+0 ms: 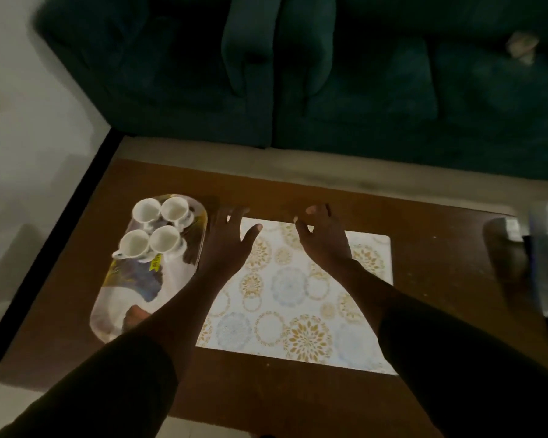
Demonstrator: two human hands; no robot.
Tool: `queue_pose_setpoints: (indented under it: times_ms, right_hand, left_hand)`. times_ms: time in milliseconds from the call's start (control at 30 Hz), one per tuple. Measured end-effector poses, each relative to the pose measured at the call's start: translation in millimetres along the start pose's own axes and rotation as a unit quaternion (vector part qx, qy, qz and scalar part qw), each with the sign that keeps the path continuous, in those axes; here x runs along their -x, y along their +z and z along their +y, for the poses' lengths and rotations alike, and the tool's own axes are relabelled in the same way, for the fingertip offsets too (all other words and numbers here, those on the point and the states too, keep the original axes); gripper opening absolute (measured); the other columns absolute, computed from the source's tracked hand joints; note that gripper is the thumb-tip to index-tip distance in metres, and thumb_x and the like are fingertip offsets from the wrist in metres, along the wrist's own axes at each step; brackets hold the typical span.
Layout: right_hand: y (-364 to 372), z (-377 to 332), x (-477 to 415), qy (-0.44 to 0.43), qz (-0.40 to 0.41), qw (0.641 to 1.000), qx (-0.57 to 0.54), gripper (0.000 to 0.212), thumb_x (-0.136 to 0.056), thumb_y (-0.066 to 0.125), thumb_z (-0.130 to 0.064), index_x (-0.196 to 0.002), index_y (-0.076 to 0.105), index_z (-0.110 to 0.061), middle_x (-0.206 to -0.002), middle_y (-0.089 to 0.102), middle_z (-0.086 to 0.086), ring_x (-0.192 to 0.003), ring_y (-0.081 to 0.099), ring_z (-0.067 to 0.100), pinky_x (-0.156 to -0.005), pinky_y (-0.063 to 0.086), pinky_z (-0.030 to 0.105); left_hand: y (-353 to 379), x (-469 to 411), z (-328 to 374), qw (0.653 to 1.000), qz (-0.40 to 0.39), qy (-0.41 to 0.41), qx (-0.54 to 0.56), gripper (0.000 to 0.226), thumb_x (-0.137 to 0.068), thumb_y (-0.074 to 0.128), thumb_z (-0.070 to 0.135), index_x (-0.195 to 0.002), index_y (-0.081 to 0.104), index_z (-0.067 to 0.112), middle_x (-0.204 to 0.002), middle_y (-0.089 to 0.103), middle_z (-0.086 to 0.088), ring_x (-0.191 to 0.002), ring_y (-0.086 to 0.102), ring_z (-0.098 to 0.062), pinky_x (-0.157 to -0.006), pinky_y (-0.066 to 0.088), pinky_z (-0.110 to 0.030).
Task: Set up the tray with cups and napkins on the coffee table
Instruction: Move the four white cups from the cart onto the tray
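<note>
With our left hand (225, 245) and right hand (325, 240) spread and empty, a careless sideways sweep could topple the cups (166, 239) on the tray (175, 275).

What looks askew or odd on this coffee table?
The tray lies askew, slanted against the straight placemat. All four cups crowd its far end, and a yellow sticker shows beside them.

It is dim, the sofa (393, 90) looks almost black, the white cups (165, 239) and mat (298, 289) glow, and the right edge is blurry.
</note>
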State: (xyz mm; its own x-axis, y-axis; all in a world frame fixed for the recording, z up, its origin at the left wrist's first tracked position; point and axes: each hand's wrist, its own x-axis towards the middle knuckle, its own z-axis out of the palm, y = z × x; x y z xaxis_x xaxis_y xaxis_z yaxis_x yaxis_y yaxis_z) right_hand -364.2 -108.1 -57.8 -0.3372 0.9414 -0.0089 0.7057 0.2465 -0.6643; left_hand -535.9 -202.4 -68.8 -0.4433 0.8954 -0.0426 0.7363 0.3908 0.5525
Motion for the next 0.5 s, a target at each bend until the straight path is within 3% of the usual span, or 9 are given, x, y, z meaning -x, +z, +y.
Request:
queue_pose_setpoints:
  times_ms: [100,200,300,500]
  right_hand:
    - [-41.6,20.8,2.2,0.012,0.016,1.0,-0.012,0.028,-0.091,0.059,-0.028,-0.111,0.059,-0.008,-0.117,0.052,0.01,-0.108,0.055,0.03,-0.079,0.052,0.037]
    - [-83.8,47.0,1.8,0.004,0.026,1.0,0.013,0.024,-0.094,0.054,-0.023,-0.105,0.064,-0.004,-0.113,0.058,0.016,-0.109,0.051,0.036,-0.086,0.047,0.043]
    - [-116.8,77.4,4.4,0.031,0.023,0.999,0.038,0.03,-0.096,0.049,-0.027,-0.112,0.06,-0.003,-0.119,0.056,0.015,-0.115,0.046,0.031,-0.093,0.042,0.04]
    - [-182.5,147.7,22.5,0.106,0.055,0.992,0.032,0.029,-0.094,0.053,-0.027,-0.118,0.054,-0.01,-0.128,0.049,0.01,-0.117,0.048,0.025,-0.095,0.047,0.038]
  left_hand:
    - [16.5,-2.7,37.2,0.999,-0.015,0.024,-0.016,0.049,-0.095,0.049,0.049,-0.135,0.05,0.02,-0.142,0.046,-0.008,-0.134,0.04,-0.026,-0.103,0.042,-0.045]
    - [35.1,-7.4,80.3,0.998,-0.028,0.06,-0.018,0.049,-0.095,0.049,0.049,-0.134,0.052,0.018,-0.141,0.048,-0.008,-0.133,0.04,-0.026,-0.101,0.043,-0.047]
    - [56.6,-9.9,119.4,0.995,-0.042,0.085,-0.013,0.048,-0.095,0.051,0.046,-0.134,0.053,0.017,-0.141,0.048,-0.009,-0.133,0.039,-0.028,-0.103,0.044,-0.047]
    - [108.0,-0.2,208.2,0.987,-0.082,0.136,0.019,0.046,-0.095,0.052,0.045,-0.132,0.054,0.017,-0.138,0.047,-0.007,-0.129,0.044,-0.027,-0.098,0.047,-0.047]
